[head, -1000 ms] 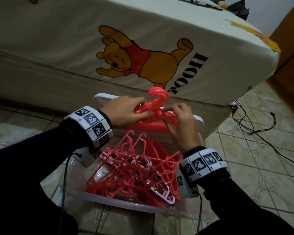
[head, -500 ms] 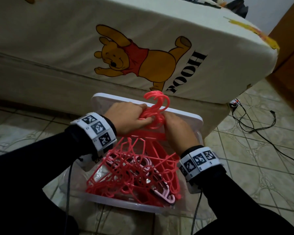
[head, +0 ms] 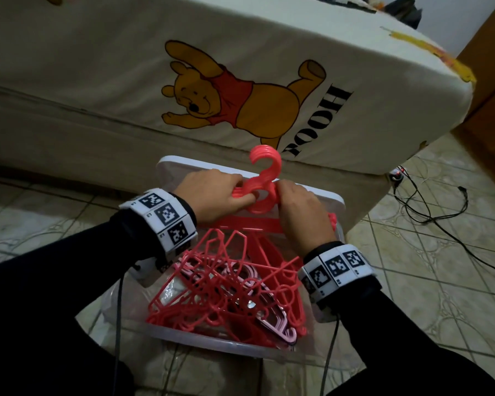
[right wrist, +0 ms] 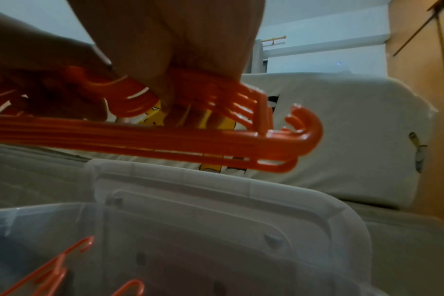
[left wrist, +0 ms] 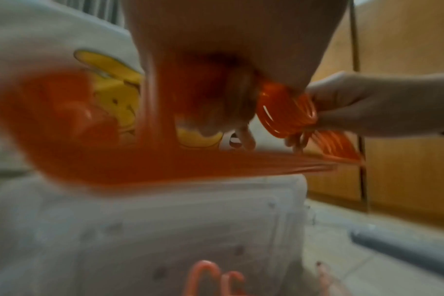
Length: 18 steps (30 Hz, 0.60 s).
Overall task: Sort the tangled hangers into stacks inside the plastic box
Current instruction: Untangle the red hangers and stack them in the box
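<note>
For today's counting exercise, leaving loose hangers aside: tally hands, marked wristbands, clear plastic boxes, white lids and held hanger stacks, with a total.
Hands: 2, left hand and right hand
Marked wristbands: 2
Clear plastic box: 1
White lid: 1
Held hanger stack: 1
Total: 7

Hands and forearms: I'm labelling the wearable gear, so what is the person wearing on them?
Both hands, left hand and right hand, are bare. Long black sleeves cover the arms. Each wrist carries a white band printed with black square markers; a dark cable hangs from each.
</note>
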Tool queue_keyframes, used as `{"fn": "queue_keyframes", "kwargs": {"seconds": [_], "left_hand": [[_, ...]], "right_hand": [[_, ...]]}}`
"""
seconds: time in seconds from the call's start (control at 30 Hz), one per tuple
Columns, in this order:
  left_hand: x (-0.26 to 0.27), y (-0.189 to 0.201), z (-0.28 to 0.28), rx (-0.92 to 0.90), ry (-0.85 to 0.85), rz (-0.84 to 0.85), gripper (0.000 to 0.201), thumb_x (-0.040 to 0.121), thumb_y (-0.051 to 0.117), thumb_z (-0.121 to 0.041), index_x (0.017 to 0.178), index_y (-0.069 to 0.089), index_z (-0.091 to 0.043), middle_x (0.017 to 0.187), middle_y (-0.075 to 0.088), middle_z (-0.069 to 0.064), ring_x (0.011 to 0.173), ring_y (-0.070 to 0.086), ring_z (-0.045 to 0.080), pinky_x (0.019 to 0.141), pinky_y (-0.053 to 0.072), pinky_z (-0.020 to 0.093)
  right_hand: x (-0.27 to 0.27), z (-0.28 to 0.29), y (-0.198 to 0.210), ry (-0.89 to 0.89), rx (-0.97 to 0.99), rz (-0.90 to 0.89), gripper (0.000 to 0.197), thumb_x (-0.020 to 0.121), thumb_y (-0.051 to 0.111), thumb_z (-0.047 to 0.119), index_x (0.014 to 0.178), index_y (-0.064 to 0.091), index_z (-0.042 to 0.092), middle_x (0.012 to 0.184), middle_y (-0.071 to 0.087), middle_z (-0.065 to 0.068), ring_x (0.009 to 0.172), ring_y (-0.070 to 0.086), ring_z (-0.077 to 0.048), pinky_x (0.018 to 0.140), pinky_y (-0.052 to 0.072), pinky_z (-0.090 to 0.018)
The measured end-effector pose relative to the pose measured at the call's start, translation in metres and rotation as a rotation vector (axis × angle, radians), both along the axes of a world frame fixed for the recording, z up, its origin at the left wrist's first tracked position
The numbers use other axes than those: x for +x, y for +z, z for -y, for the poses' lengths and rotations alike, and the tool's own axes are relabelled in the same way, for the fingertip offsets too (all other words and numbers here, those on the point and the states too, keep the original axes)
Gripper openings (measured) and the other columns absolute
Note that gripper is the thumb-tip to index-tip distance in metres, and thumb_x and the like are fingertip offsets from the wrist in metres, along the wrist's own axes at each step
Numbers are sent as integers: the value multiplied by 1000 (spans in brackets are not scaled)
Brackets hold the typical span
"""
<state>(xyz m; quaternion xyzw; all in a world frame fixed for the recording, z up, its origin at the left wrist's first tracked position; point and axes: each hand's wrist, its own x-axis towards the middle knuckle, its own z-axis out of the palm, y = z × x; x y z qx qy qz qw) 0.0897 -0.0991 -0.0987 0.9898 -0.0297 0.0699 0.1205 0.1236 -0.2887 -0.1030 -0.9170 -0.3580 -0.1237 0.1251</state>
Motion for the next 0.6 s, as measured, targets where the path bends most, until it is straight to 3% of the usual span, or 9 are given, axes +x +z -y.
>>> {"fn": "queue_keyframes", "kwargs": {"seconds": [0.13, 0.27, 0.4, 0.5, 0.6], "left_hand": [[-3, -3, 10, -45, 38, 56, 48, 78, 34, -71, 90, 56, -30, 78, 63, -4, 75, 58, 20, 64, 40, 31], [-7, -9, 20, 112, 23, 108, 50, 86, 23, -64, 82, 52, -24, 61, 48, -7, 60, 52, 18, 53, 28, 28], [-5, -6, 16, 261, -17, 109, 53, 86, 11, -55, 98, 49, -20, 57, 32, -8, 54, 37, 19, 46, 14, 29], [-2, -3, 1, 297, -4, 125, 58, 81, 7, -57, 99, 47, -19, 69, 53, -1, 61, 46, 25, 48, 17, 30], [1, -2, -19, 207, 70, 131, 42, 88, 19, -59, 86, 39, -22, 71, 56, 3, 73, 60, 30, 53, 25, 32]], "right_hand": [[-2, -2, -7, -32, -112, -35, 27, 91, 49, 14, 118, 46, 10, 113, 55, -9, 103, 49, -26, 84, 37, -36], [-11, -5, -13, -21, -145, -80, 39, 87, 32, 7, 124, 42, 7, 118, 51, -11, 104, 46, -26, 86, 35, -37], [-5, -6, -15, -7, -64, -161, 38, 90, 42, 7, 128, 43, 10, 119, 52, -9, 107, 48, -25, 92, 37, -36], [0, 3, -12, -28, 21, -96, 42, 89, 52, 15, 129, 45, 8, 121, 52, -10, 113, 47, -26, 100, 38, -40], [-3, 9, -10, -30, 70, 133, 28, 80, 57, 15, 107, 56, 6, 103, 56, -12, 95, 52, -28, 82, 44, -39]]}}
